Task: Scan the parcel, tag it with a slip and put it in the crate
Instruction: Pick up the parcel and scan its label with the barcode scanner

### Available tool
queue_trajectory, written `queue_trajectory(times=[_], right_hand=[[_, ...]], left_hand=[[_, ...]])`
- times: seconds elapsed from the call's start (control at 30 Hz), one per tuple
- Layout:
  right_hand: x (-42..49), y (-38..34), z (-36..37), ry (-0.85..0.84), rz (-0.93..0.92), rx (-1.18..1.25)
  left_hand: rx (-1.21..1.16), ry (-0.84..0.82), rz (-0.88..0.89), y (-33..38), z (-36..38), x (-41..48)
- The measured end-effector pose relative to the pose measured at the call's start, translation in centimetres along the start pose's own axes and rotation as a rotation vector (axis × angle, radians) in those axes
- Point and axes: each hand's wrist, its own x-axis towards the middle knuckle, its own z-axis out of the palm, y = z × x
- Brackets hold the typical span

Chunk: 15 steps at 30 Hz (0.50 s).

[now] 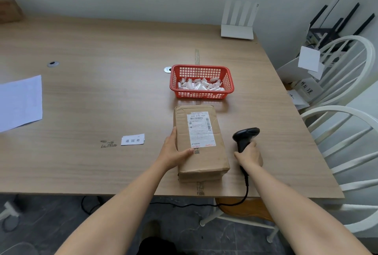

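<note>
On the table (102, 91), left hand (173, 150) steadies parcel (201, 144), right hand (250, 155) apparently grips scanner (244, 137).

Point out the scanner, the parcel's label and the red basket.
scanner (246, 134), head view, on its dark head above the right hand.
label (200, 130), head view, middle of the white sheet on the parcel's top.
red basket (201, 95), head view, on its near wall.
</note>
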Motion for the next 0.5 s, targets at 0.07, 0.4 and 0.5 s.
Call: queue_trajectory(times=[0.07, 0.4, 0.5], right_hand=[[-0.2, -0.2, 0.7, 0.032, 0.002, -0.012], [-0.4, -0.2, 1.6, 0.106, 0.163, 0.027], [-1.9, -1.8, 0.2, 0.243, 0.172, 0.113]], left_hand=[[-0.003, -0.008, -0.017, -0.1, -0.1, 0.3], [0.004, 0.062, -0.133, -1.8, -2.9, 2.0], [0.177, 0.158, -0.149, -3.6, -5.4, 2.6]])
